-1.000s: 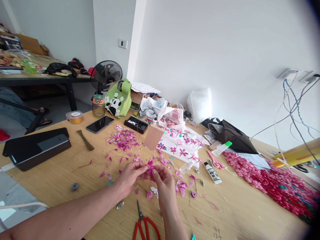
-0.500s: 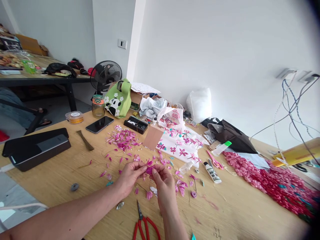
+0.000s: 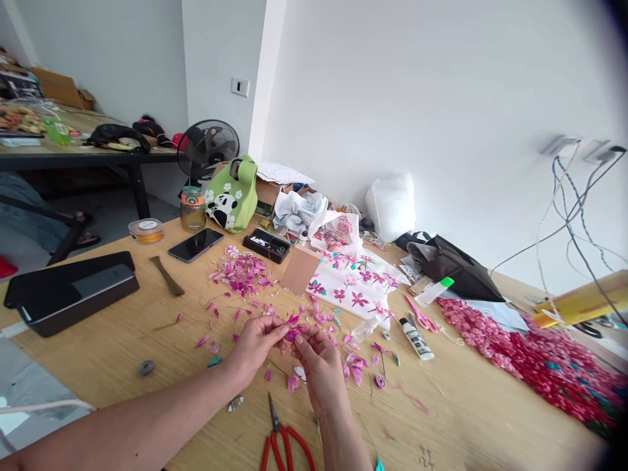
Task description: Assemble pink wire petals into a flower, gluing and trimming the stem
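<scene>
Between my two hands is a small magenta petal piece (image 3: 293, 334), held at the fingertips over the middle of the table. My left hand (image 3: 255, 347) pinches it from the left, thumb against forefinger. From the right, my right hand (image 3: 320, 363) grips it with thumb and fingers. Exact finger contact is partly hidden. Loose pink petals (image 3: 245, 271) lie heaped beyond my hands, with others scattered around them. Red-handled pliers (image 3: 277, 432) rest on the table just below my hands. A brown card (image 3: 300, 270) lies behind, beside a white sheet with pink flowers (image 3: 356, 294).
On the left are a black case (image 3: 73, 294), a phone (image 3: 195, 244) and a grey ring (image 3: 146, 367). A glue bottle (image 3: 417, 339), pink scissors (image 3: 422, 314) and a long pile of pink and red flowers (image 3: 534, 360) lie on the right. A green bag (image 3: 235, 196) stands behind.
The fingers of my right hand have shifted slightly around the magenta piece, and my right wrist has turned a little. My left hand stays nearly in place.
</scene>
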Motion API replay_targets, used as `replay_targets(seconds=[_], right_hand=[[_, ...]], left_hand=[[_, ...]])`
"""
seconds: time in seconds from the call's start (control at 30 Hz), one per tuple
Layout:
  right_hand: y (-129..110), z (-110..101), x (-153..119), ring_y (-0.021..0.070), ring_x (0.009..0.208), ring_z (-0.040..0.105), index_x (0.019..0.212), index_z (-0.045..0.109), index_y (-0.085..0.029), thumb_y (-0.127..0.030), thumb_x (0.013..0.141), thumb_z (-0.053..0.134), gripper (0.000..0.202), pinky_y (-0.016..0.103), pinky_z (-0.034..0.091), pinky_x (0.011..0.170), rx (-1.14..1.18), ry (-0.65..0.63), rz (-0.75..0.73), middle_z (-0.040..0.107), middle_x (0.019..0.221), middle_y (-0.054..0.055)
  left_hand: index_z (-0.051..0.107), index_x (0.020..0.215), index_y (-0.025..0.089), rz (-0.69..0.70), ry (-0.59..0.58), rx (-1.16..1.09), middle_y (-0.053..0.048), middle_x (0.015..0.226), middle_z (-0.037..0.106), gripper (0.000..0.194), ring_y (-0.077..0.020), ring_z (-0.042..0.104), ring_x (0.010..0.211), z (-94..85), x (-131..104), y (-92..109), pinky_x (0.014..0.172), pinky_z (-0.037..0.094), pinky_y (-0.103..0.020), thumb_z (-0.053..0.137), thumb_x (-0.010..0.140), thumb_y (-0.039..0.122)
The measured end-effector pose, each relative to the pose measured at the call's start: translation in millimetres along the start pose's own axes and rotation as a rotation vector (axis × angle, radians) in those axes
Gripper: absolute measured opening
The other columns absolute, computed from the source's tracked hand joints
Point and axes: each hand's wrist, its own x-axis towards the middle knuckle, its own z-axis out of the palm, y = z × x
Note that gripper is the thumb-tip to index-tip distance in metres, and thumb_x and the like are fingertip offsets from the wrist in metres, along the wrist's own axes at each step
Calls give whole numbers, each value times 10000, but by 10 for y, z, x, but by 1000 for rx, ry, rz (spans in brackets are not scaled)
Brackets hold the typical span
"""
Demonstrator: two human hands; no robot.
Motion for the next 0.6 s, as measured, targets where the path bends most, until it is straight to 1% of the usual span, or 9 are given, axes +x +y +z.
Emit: replay_targets(seconds=[0.13,0.33,0.4,0.5,0.6], right_hand=[[-13,3,-2,98,610,565,848,659,-157,-352,576,848,385,219,438,581,5,5,3,663,716,-3],[-48,14,-18,107,600,545,885,636,-156,-332,638,800,345,238,428,577,-68,11,-25,634,707,-3],[-75,-3,-15,94,566,518,888,630,-159,-329,637,793,344,231,406,549,-84,17,-40,613,690,-13],[-143,-48,-7,78,491,466,900,618,-169,-328,632,781,351,219,351,485,-80,32,-80,552,621,-45],[-217,-93,-5,57,441,423,931,599,-175,-306,654,755,344,206,305,444,-56,35,-106,511,607,-64]], left_hand=[[699,725,119,-30,6,-25,-18,648,644,270,-129,542,552,-7,6,14,577,430,-259,754,642,370],[692,677,130,-33,36,-58,-14,644,648,237,-125,549,550,-10,0,39,574,439,-253,777,619,343],[695,680,135,-27,52,-60,-16,648,658,227,-136,571,580,-24,14,32,605,450,-259,780,617,337],[694,672,148,-14,95,-63,-26,677,682,209,-159,609,677,-58,45,17,691,458,-268,784,614,327],[687,657,153,7,135,-66,-12,652,671,197,-141,598,679,-96,77,11,705,446,-248,782,622,321]])
